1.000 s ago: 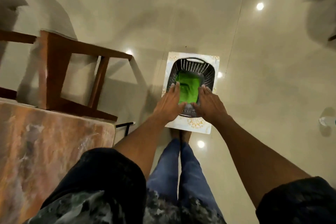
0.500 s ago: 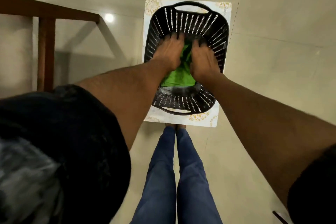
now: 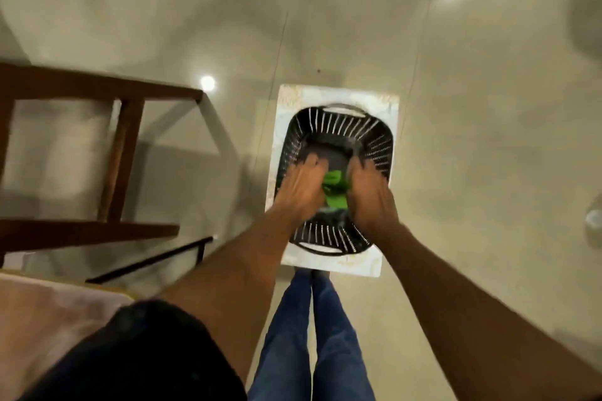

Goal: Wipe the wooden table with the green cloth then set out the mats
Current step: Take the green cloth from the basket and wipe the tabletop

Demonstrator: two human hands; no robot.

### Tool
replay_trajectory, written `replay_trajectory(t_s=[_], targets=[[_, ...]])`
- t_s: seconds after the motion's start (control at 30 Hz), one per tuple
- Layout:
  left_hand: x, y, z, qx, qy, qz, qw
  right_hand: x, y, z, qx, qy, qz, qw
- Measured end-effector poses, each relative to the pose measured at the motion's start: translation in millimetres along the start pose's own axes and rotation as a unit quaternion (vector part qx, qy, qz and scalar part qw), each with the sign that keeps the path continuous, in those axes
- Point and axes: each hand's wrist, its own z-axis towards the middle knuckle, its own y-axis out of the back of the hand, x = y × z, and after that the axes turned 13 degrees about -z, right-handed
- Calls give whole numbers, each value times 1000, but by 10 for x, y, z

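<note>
A black slatted plastic basket [image 3: 378, 146] stands on the floor on a pale patterned mat [image 3: 338, 96], just ahead of my feet. Both hands are inside it. The green cloth [image 3: 335, 190] is bunched between them. My left hand [image 3: 301, 189] presses against its left side and my right hand [image 3: 368, 195] against its right side, both closed around it. The frame is motion-blurred, so finger positions are unclear. The wooden table [image 3: 49, 312] shows only as a pale corner at the lower left.
A dark wooden chair [image 3: 97, 88] stands to the left, its legs and rails over the glossy tiled floor [image 3: 488, 140]. A thin black metal bar [image 3: 153, 259] lies by the table corner. My jeans-clad legs [image 3: 312, 335] are below the basket.
The view pulled back and up from the basket. The cloth, flat in the basket a second ago, is now gathered into a bunch between both hands.
</note>
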Motion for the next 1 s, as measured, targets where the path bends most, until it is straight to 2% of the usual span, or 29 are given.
replay_trajectory(t_s=[0.1,0.17,0.27,0.37,0.5,0.57,0.63,0.73,1.0], targets=[[-408,394,-440,21,-1,-16,1000,24,421,-415,11,-30,63,997],[-720,775,-722,9,-2,-23,1000,59,790,-662,-8,-42,53,998],[-1068,1288,-1098,-55,14,-88,995,136,1336,-988,-69,-30,27,997],[-1226,1558,-1407,-150,67,-244,956,256,1810,-1290,-122,-41,35,991],[-1394,1864,-1673,-179,116,-407,888,385,2136,-1497,-138,-30,54,989],[-1400,1987,-1713,-193,126,-459,858,426,2230,-1496,-156,-26,117,980],[-1374,2097,-1715,-203,122,-484,842,480,2330,-1470,-183,-15,182,966],[-1410,2289,-1740,-224,110,-487,837,556,2521,-1475,-202,-2,253,946],[-1307,2525,-1725,-272,110,-512,807,752,2767,-1380,-201,39,297,933]])
